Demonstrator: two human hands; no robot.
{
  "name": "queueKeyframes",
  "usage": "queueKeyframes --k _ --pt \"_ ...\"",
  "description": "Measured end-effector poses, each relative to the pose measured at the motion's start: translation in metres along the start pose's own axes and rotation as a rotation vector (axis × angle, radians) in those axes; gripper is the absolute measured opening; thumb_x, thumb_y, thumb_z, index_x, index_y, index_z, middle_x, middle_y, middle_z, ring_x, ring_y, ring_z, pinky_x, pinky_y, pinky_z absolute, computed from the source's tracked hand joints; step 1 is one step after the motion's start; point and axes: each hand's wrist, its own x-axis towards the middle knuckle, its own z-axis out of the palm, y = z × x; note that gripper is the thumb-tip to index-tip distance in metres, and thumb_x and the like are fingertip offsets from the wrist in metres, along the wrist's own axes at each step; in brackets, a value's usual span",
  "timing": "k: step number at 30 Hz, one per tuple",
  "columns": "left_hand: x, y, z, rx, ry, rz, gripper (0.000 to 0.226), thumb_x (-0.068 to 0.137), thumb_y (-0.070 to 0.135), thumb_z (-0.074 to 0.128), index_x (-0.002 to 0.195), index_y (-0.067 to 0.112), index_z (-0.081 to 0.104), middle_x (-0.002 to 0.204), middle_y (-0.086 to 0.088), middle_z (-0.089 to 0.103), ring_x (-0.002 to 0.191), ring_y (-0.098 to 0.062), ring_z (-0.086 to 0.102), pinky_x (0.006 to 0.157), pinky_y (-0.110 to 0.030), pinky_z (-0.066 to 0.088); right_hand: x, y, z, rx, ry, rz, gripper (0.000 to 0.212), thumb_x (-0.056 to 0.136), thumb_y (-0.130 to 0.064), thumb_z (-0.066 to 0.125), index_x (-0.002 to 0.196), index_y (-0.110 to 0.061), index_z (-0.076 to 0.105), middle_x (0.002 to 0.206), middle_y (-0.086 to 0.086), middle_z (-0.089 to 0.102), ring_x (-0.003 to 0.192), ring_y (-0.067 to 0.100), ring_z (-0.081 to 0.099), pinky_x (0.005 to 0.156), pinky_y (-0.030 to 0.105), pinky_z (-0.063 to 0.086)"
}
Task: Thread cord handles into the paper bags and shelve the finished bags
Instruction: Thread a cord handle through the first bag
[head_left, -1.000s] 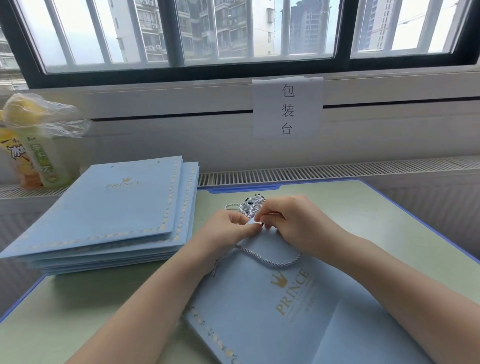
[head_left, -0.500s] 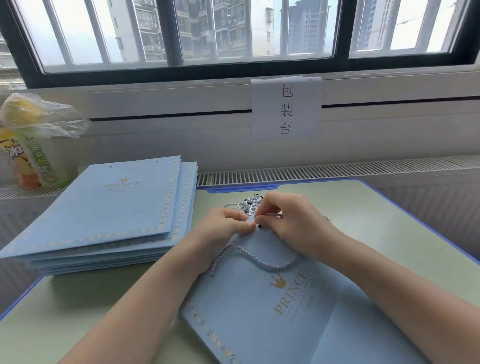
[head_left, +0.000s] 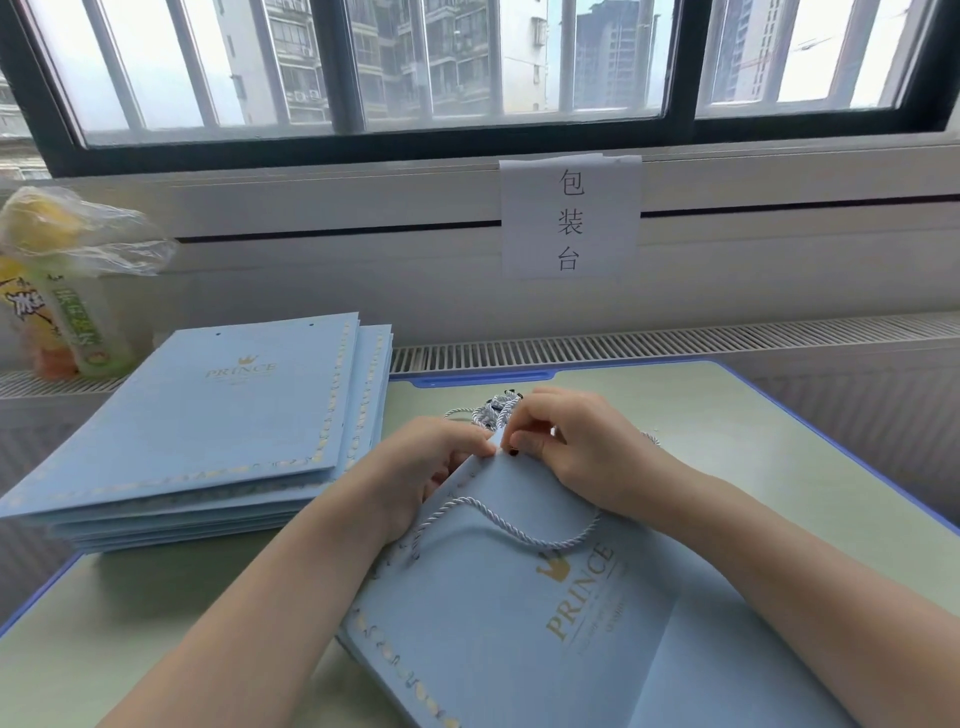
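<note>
A flat light-blue paper bag (head_left: 519, 613) printed "PRINCE" lies on the green tabletop (head_left: 779, 452), tilted, its top edge toward the window. The left hand (head_left: 431, 462) pinches that top edge, its grip narrow and closed on the paper. The right hand (head_left: 566, 441) meets it at the same spot, fingers curled and pinching a cord end at the edge; the exact contact point is hidden by the fingers. One twisted cord handle (head_left: 519, 525) lies in a loop across the bag face below both hands. A bundle of loose cords (head_left: 493, 413) sits on the tabletop just beyond the hands, partly hidden by the right fingers.

To the left, a stack of flat bags (head_left: 218, 431) of the same print rests on the tabletop, overhanging its left edge, near the left forearm but apart from it. Behind the stack, on the radiator ledge (head_left: 675, 343), stand drink bottles (head_left: 67, 322) covered by a clear plastic bag (head_left: 88, 234). A paper sign (head_left: 570, 218) with three characters hangs below the window (head_left: 467, 67).
</note>
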Motion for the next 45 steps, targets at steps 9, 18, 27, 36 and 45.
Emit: queueKeyframes --k 9,18,27,36,45 --pt "0.005 -0.006 -0.002 -0.108 0.032 -0.034 0.016 0.090 0.012 0.054 0.075 0.012 0.060 0.061 0.000 0.052 0.047 -0.010 0.047 0.045 -0.016 0.037 -0.001 0.000 0.000 0.057 0.010 0.027 0.006 0.089 -0.012 0.064 0.092 -0.017 0.064 0.069 -0.014 0.050 0.066 0.001 0.046 0.062 0.013 0.036" --pt "0.003 -0.006 -0.005 -0.226 -0.243 -0.053 0.028 0.091 -0.007 0.046 0.112 -0.006 0.064 0.096 -0.021 0.066 0.073 -0.027 0.066 0.068 -0.032 0.057 0.000 -0.002 -0.008 0.219 -0.076 0.084 0.018 0.087 -0.011 0.067 0.081 -0.028 0.062 0.071 -0.009 0.055 0.065 0.000 0.046 0.063 0.012 0.037" --pt "0.005 -0.010 -0.001 -0.071 -0.113 0.004 0.024 0.088 0.002 0.059 0.108 -0.011 0.064 0.091 -0.023 0.064 0.061 -0.025 0.063 0.059 -0.029 0.055 -0.002 0.000 -0.007 0.264 -0.120 0.120 0.012 0.088 -0.016 0.065 0.084 -0.026 0.062 0.065 -0.014 0.053 0.061 -0.001 0.048 0.062 0.013 0.036" --pt "0.004 -0.012 0.005 0.099 0.038 0.095 0.043 0.101 0.025 0.046 0.103 -0.013 0.064 0.101 -0.034 0.065 0.086 -0.039 0.062 0.083 -0.049 0.052 -0.002 -0.006 -0.015 -0.015 -0.256 0.103 0.016 0.085 -0.029 0.069 0.080 -0.029 0.054 0.075 -0.011 0.054 0.069 0.005 0.047 0.066 0.022 0.040" --pt "0.005 -0.011 0.010 0.195 0.211 0.195 0.031 0.100 0.019 0.047 0.073 0.008 0.058 0.070 -0.013 0.058 0.056 -0.019 0.049 0.054 -0.026 0.039 -0.003 -0.011 -0.021 -0.192 -0.350 0.141 0.014 0.090 -0.035 0.061 0.089 -0.024 0.052 0.088 -0.012 0.046 0.088 0.008 0.045 0.078 0.020 0.036"
